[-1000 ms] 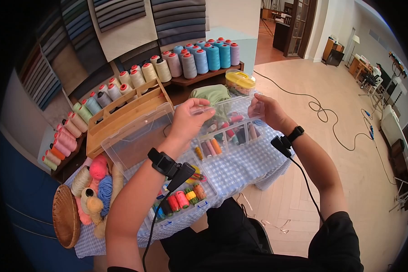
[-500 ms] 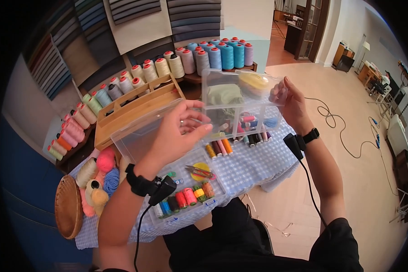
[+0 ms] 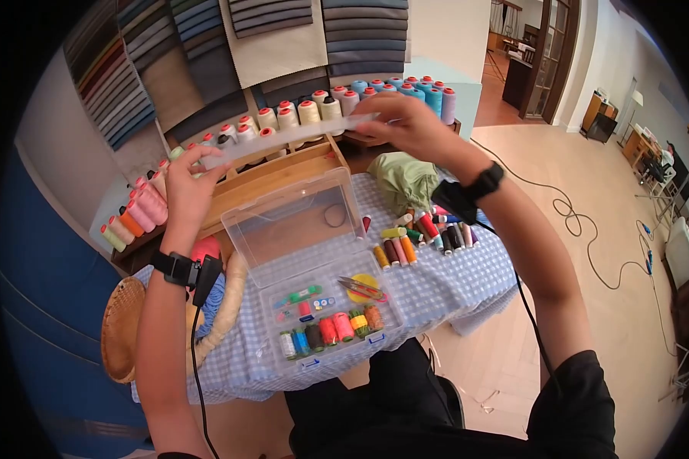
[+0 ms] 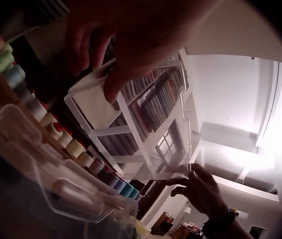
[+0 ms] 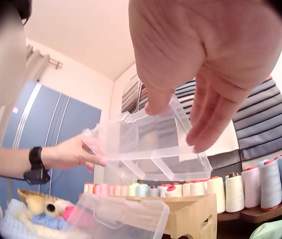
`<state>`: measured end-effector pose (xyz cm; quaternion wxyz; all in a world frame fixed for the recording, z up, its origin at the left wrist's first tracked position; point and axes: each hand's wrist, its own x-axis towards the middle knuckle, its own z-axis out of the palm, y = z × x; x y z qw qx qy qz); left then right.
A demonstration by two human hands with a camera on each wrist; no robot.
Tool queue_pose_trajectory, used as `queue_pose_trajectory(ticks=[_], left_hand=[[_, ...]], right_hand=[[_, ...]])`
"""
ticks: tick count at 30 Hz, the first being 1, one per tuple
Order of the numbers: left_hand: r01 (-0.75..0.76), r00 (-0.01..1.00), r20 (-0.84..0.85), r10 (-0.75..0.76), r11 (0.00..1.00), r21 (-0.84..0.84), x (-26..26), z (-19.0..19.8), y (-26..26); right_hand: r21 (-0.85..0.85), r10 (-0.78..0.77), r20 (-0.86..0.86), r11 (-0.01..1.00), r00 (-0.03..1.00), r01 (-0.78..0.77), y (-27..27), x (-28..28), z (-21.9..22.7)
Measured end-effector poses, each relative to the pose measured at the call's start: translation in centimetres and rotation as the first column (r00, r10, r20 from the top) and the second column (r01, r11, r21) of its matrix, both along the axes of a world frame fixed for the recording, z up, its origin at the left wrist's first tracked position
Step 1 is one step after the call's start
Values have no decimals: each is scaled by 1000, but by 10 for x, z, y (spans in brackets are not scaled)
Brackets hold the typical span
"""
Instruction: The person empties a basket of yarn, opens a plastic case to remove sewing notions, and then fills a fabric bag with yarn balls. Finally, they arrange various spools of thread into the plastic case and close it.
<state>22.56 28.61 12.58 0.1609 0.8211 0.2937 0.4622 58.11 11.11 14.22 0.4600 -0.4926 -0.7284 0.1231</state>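
A clear plastic divided tray [image 3: 291, 141] is held up level between both hands, above the back of the table. My left hand [image 3: 189, 187] pinches its left end between thumb and fingers. The opposite end is gripped by my right hand [image 3: 415, 131], thumb below and fingers above in the head view. Divider walls of the tray [image 5: 156, 152] show in the right wrist view, with no contents inside. Below stands a clear plastic box [image 3: 272, 306] with its lid [image 3: 287, 229] raised, holding several thread spools [image 3: 328, 330], thread snips [image 3: 362, 288] and small notions.
Loose small spools [image 3: 406, 249] lie right of the box, before a green cloth bundle [image 3: 403, 180]. A wooden organizer [image 3: 241, 197] and rows of thread cones [image 3: 308, 113] stand behind. At left are yarn [image 3: 233, 294] and a wicker basket [image 3: 121, 329].
The tray has moved from over the loose spools up and leftward, now seen edge-on. My left hand, earlier beside it, now holds its left end. The small spools lie uncovered.
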Motion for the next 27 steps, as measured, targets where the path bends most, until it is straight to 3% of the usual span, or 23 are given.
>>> queue_pose_trajectory(ticks=[1,2,3,5,7,11,14,15,17,18,20,22,24,25,27], left_hand=[[-155,988,-46,148,960,-235,4,14,-29],[-154,988,-44,148,961,-231,-3,8,-19],[-77,997,8,79,987,-141,-14,-5,1],[-4,998,55,6,999,-47,-30,-30,33],[-1,1000,7,3,987,-160,-41,-50,49],[97,995,28,-93,972,-216,-46,-66,34],[38,968,-251,-16,996,81,-56,-58,18],[31,968,-250,-13,997,71,-57,-56,10],[-133,968,-167,188,946,296,-51,-43,-19],[-134,967,-171,189,948,289,-50,-36,-38],[-46,981,-183,60,996,78,-51,-27,-85],[121,941,-287,-178,971,-206,-56,-33,-128],[153,859,-452,-242,963,-223,-58,-44,-164],[152,858,-452,-243,962,-227,-58,-52,-175],[268,749,-576,-326,945,-187,-56,-69,-189]], right_hand=[[99,3,123,995,992,-15,13,-6,-3],[195,-9,243,980,970,-40,25,-14,-6],[259,5,253,963,968,-72,35,-23,-10],[225,-19,290,973,957,-49,48,-35,-20],[199,-48,392,979,919,-34,53,-45,-29],[126,-35,393,992,919,-16,68,-51,-61],[229,-127,447,973,885,24,52,-52,-56],[238,-132,421,971,898,31,40,-53,-50],[233,-164,391,970,906,75,14,-58,-43],[235,-204,361,964,910,123,1,-60,-42],[27,-59,431,998,900,52,-31,-62,-47],[-356,194,368,933,910,-55,-64,-72,-59],[-359,269,473,929,839,-95,-90,-77,-86],[-383,268,497,921,825,-69,-99,-84,-96],[-378,242,571,926,785,-11,-112,-95,-109]])
